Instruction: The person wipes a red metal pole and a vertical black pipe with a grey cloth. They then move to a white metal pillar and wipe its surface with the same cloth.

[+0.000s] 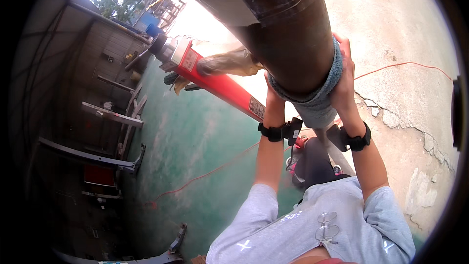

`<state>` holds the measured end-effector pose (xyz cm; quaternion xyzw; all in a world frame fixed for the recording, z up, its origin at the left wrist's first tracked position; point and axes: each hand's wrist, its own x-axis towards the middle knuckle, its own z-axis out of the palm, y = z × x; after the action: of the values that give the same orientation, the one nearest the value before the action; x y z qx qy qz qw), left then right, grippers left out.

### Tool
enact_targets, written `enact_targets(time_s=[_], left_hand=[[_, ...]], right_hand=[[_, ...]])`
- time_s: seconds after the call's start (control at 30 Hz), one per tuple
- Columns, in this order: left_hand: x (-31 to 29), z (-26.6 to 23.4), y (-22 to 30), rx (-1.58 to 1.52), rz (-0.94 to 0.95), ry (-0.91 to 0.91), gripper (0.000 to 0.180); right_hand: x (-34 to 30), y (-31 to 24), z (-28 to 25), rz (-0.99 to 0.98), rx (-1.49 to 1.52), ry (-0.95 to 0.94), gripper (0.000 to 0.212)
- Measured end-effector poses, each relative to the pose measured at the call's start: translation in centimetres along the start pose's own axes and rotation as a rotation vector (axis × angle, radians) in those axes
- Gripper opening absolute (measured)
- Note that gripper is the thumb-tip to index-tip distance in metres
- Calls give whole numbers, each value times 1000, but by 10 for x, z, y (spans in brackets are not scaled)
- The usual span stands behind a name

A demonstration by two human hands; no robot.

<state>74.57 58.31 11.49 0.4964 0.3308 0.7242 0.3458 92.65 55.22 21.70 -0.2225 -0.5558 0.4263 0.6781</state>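
Note:
Close overhead, a thick dark brown metal pipe [298, 44] runs down toward me at a slant. A blue-grey towel [312, 107] is wrapped around its lower end. My left hand [273, 90] presses on the towel from the left side, most of its fingers hidden behind the pipe. From the right, my right hand [346, 80] grips the same towel, its fingers curled around the far side. Left of the pipe stretches a red metal beam [220, 88] with labels. A wrinkled grey-brown thing [232, 63], perhaps a work glove, lies over it.
An orange-red cable [210, 178] crosses the green floor [195, 146] and another length lies on the cracked concrete [391, 102] at right. Metal lift arms [88, 154] and frames stand in the dark bay at left. Both my wrists carry black strapped devices [356, 139].

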Motion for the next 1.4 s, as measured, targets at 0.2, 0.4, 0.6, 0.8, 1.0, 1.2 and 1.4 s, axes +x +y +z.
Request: enact_targets(time_s=[0.2, 0.4, 0.6, 0.8, 1.0, 1.2, 1.4], left_hand=[[16, 1, -7, 152, 116, -60, 35], [17, 8, -4, 269, 203, -75, 36], [-1, 14, 7, 153, 158, -53, 28], [-7, 12, -6, -122, 65, -63, 35], [-49, 14, -41, -173, -127, 47, 46], [-95, -8, -94, -91, -126, 333, 42], [-103, 13, -87, -111, -230, 388, 42]], right_hand=[[11, 44, -14, 93, -26, -102, 52], [0, 56, -16, 76, -37, -127, 47], [-29, 70, -18, -173, -160, 19, 36], [-43, 90, -20, -148, -185, 60, 38], [-58, 149, -50, -20, -155, 24, 42], [-91, 164, -46, 543, 50, 62, 46], [-99, 204, -55, 518, 57, 86, 46]])
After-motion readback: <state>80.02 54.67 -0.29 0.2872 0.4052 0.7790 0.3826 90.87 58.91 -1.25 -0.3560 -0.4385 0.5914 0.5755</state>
